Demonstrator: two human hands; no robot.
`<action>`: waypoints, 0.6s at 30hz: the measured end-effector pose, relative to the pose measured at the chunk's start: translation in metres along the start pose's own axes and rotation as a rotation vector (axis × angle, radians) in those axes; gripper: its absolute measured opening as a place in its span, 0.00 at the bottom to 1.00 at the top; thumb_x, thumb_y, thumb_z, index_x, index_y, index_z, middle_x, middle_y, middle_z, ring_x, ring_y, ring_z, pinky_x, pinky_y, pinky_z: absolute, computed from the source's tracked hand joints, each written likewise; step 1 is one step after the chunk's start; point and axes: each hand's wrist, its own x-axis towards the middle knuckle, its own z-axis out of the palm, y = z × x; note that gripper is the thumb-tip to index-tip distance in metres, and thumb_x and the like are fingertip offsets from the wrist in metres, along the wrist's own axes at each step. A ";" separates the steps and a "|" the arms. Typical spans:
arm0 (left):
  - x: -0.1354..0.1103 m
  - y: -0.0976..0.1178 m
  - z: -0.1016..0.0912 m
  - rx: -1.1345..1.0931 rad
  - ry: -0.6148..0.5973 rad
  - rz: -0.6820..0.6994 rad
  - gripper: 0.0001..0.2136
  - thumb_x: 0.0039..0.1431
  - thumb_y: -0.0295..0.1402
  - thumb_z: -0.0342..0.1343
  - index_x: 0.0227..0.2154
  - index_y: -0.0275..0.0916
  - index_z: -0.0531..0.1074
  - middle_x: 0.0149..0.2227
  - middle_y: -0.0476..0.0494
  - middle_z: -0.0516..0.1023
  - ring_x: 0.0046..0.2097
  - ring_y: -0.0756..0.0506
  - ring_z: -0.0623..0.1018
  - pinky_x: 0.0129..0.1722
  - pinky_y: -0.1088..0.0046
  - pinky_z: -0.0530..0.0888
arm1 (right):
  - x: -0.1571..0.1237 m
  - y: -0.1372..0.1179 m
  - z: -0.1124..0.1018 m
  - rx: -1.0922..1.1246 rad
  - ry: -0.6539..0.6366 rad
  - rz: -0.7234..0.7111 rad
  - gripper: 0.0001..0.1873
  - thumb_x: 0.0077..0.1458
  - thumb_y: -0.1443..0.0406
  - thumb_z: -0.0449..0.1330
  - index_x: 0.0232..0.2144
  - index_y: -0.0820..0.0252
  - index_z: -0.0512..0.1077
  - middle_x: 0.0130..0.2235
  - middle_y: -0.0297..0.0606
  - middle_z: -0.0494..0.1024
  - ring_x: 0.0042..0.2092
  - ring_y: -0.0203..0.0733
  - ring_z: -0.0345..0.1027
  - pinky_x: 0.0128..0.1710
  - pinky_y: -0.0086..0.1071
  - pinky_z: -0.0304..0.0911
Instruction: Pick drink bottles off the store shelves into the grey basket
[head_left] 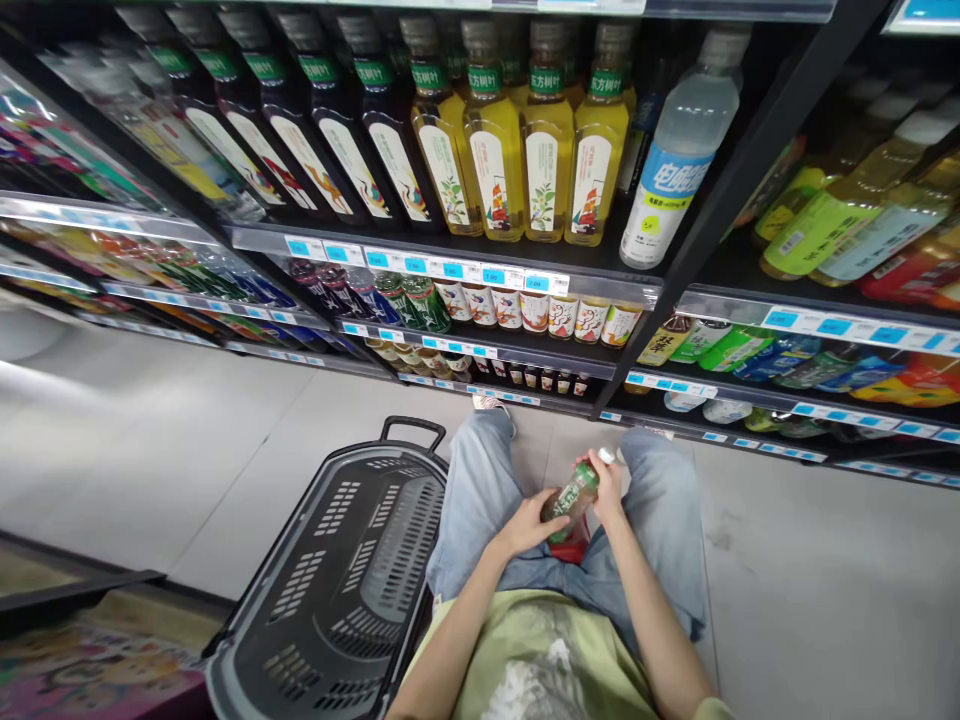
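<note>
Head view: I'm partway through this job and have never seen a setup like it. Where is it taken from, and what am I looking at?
There is no machine here, just a person's two bare hands. The camera is worn on the head and looks forward and down, so the forearms come in from the bottom edge. The left hand holds the lower part of a green-labelled drink bottle; the right hand holds it near its white cap. A dark shopping basket stands at the person's left. Ahead, store shelves carry rows of dark bottles and yellow bottles, with price tags along the edges.
</note>
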 end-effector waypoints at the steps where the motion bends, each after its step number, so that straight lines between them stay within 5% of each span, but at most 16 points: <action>1: 0.000 -0.001 0.001 -0.014 0.017 0.020 0.27 0.61 0.47 0.64 0.60 0.39 0.74 0.55 0.38 0.85 0.53 0.38 0.84 0.59 0.61 0.77 | -0.004 0.003 0.003 -0.101 -0.036 -0.015 0.25 0.48 0.44 0.73 0.26 0.58 0.77 0.26 0.37 0.81 0.28 0.44 0.75 0.29 0.35 0.71; 8: 0.006 -0.018 0.009 0.107 0.326 0.070 0.21 0.47 0.29 0.67 0.46 0.38 0.74 0.45 0.40 0.81 0.47 0.39 0.81 0.51 0.59 0.79 | -0.034 0.016 0.018 -0.689 -0.400 -0.352 0.18 0.62 0.49 0.66 0.34 0.56 0.82 0.36 0.42 0.86 0.41 0.49 0.80 0.46 0.39 0.74; 12: 0.006 -0.017 0.012 0.083 0.494 0.162 0.22 0.48 0.27 0.66 0.48 0.39 0.72 0.45 0.42 0.76 0.46 0.42 0.78 0.49 0.61 0.79 | -0.032 0.022 0.016 -0.734 -0.421 -0.454 0.14 0.65 0.53 0.65 0.41 0.55 0.83 0.43 0.43 0.87 0.47 0.50 0.81 0.53 0.41 0.75; 15: 0.001 -0.009 0.009 0.030 0.499 0.259 0.22 0.53 0.26 0.61 0.53 0.41 0.72 0.48 0.41 0.76 0.47 0.43 0.78 0.49 0.63 0.79 | -0.027 0.029 0.011 -0.754 -0.447 -0.489 0.14 0.66 0.53 0.65 0.46 0.54 0.83 0.50 0.45 0.87 0.53 0.52 0.81 0.58 0.44 0.75; 18: -0.007 0.001 0.005 0.010 0.445 0.364 0.27 0.51 0.21 0.56 0.56 0.41 0.72 0.54 0.38 0.76 0.56 0.40 0.77 0.59 0.57 0.76 | -0.027 0.035 0.006 -0.795 -0.547 -0.530 0.15 0.67 0.54 0.65 0.51 0.53 0.82 0.53 0.46 0.86 0.56 0.53 0.79 0.60 0.47 0.74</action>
